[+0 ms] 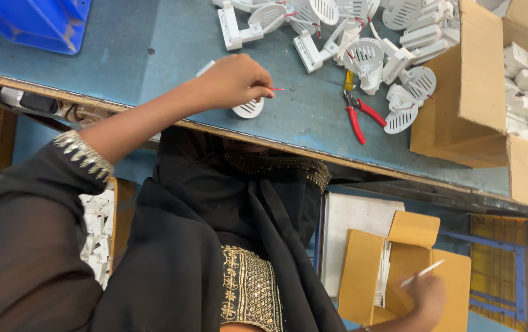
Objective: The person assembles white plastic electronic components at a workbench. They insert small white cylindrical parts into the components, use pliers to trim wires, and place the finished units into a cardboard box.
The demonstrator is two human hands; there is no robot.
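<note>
My left hand (233, 80) rests on the blue table (141, 55) near its front edge. It is shut on a small white part with a round slotted disc (249, 109), and a short red wire (278, 90) sticks out past the fingertips. My right hand (425, 294) is down below the table, blurred, over an open cardboard box (362, 270). It pinches a thin white strip (422, 273) that points up and to the right. A black garment with gold trim (215, 246) fills the lower middle of the view.
A pile of white slotted parts with red wires (362, 37) lies at the table's far side. Red-handled pliers (359, 114) lie beside it. A large cardboard box (473, 92) holding white parts stands at the right. A blue bin (30, 21) sits top left. Another box of white parts (101, 227) is below.
</note>
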